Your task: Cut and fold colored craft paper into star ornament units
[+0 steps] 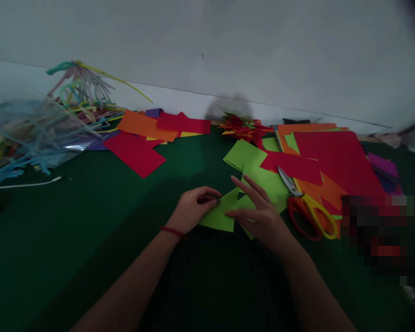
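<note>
A light green sheet of paper (218,219) lies in front of me on the dark green tabletop. My left hand (192,208) pinches its left side between thumb and curled fingers. My right hand (263,214) rests over its right side with fingers spread, one fingertip touching the sheet. More light green papers (246,156) lie beneath and beyond my right hand, some overlapping. To the right of that hand, scissors (306,203) with red and yellow handles lie partly spread on orange paper.
Large red sheets (335,161) and orange pieces are stacked at the right. A layered red and orange paper flower (244,129) sits near the wall. Red cards (134,154) and an orange card (147,125) lie back left, beside a clear bag (38,124) with colourful pipe cleaners.
</note>
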`<state>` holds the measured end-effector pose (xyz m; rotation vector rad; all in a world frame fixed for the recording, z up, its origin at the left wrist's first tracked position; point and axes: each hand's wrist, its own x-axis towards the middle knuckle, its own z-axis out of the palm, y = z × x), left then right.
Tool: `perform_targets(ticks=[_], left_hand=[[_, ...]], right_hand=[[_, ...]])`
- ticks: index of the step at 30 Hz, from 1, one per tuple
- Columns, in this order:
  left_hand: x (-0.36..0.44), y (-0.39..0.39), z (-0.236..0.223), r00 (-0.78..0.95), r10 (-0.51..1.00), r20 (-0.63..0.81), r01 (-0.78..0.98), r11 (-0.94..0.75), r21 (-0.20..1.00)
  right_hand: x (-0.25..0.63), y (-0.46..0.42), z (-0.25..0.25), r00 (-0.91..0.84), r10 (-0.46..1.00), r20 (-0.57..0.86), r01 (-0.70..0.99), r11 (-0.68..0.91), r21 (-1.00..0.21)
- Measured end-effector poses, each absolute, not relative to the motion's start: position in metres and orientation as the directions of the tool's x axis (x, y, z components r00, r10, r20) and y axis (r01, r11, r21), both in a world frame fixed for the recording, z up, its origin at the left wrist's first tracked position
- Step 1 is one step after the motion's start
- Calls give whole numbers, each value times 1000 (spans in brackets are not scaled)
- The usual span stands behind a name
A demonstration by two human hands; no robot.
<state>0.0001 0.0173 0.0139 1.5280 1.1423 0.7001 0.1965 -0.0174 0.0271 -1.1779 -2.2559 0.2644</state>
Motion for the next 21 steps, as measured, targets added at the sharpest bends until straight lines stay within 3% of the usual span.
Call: perform_targets(ticks=[4,6,10,15,18,21], left_hand=[[3,12,18,323,927,190,511,-340,789],[5,8,22,398,879,264,575,-463,674],[11,0,26,572,800,179,611,-562,558],[16,-5,22,612,788,71,676,-568,469],[14,-4,21,590,806,41,688,-529,497],[10,1,20,564,826,15,653,-457,605]], right_hand=[[199,-14,19,-399,823,405,710,557,-432],[202,-13,14,-347,844,409,737,514,-438],[204,-12,10,-302,874,381,771,459,-441],[199,-14,11,-351,893,280,760,447,-472],[198,-14,11,-364,913,182,725,401,-560],[200,-13,10,-318,941,118,674,312,-669]])
